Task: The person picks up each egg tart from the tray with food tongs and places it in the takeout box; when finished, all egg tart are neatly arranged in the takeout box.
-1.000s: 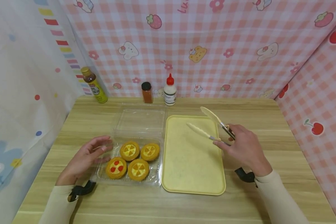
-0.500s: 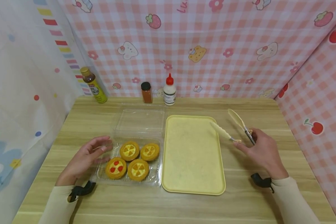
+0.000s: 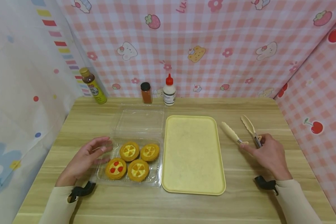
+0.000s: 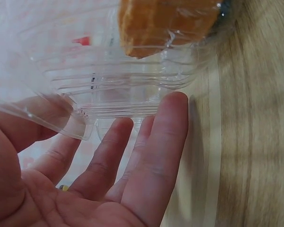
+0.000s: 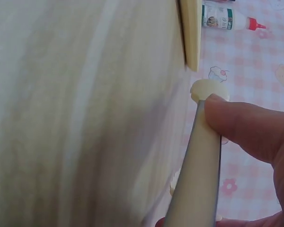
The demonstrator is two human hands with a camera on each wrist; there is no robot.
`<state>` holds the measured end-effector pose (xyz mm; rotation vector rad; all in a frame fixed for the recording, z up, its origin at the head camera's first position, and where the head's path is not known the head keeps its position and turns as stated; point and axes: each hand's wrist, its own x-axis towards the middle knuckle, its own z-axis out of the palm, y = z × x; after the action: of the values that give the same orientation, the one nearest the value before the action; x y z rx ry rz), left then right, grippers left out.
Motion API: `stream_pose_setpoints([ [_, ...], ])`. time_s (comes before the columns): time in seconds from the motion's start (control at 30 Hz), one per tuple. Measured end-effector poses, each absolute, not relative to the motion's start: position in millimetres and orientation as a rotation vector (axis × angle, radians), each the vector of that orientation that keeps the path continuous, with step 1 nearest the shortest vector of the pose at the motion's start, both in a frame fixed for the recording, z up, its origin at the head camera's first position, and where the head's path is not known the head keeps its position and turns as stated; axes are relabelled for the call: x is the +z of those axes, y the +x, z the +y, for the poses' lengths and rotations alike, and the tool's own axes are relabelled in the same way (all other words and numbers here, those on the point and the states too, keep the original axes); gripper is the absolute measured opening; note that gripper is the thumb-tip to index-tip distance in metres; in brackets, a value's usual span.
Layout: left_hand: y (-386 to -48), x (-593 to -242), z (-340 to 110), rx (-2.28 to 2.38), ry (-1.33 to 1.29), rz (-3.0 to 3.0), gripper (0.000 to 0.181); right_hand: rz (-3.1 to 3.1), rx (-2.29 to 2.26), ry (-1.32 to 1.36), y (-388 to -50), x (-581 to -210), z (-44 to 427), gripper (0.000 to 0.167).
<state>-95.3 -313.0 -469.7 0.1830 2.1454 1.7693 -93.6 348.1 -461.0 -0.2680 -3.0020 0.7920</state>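
Note:
A clear plastic box (image 3: pixel 155 175) lies with its lid folded back. Inside sit several egg tarts (image 3: pixel 138 170), one topped with red pieces and the others with yellow wedges. My left hand (image 3: pixel 85 158) is at the box's left side, fingers loosely extended along the outer wall; in the left wrist view the fingertips (image 4: pixel 173 106) are at the ribbed plastic. To the right of the tray, my right hand (image 3: pixel 270 155) grips a pair of tongs (image 3: pixel 230 132) with cream-coloured heads, thumb on one arm. Their heads are spread apart with nothing between them.
A pale yellow tray (image 3: pixel 193 155) lies flat between box and tongs. Along the back stand a yellow-labelled sauce bottle (image 3: pixel 96 90), a black-capped spice jar (image 3: pixel 147 93) and a red-tipped white bottle (image 3: pixel 169 91). Patterned cloth surrounds the wooden table (image 3: pixel 128 205).
My right hand has carried the tongs from above the tray to the right, past its edge, and lower towards the table. The left hand, box and tarts have stayed in place.

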Motion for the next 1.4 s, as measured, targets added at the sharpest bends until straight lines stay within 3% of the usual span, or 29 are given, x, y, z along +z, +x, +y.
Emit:
stream_pose_setpoints([
  [0.63, -96, -471, -312, 1.78, 0.189, 2.146, 0.053, -3.023, 0.818, -0.342, -92, -467, 347, 0.092],
  [0.87, -95, -472, -313, 1.771, 0.191, 2.161, 0.053, -2.945, 0.768, -0.27, -90, -456, 343, 0.115],
  [1.13, -95, -469, -312, 1.736, 0.149, 2.199, 0.053, -2.78, 0.812, -0.091, -94, -441, 317, 0.086],
  [1.4, -98, -466, -313, 1.737, 0.129, 2.244, 0.05, -2.789, 0.901, 0.043, -105, -435, 278, 0.07],
])
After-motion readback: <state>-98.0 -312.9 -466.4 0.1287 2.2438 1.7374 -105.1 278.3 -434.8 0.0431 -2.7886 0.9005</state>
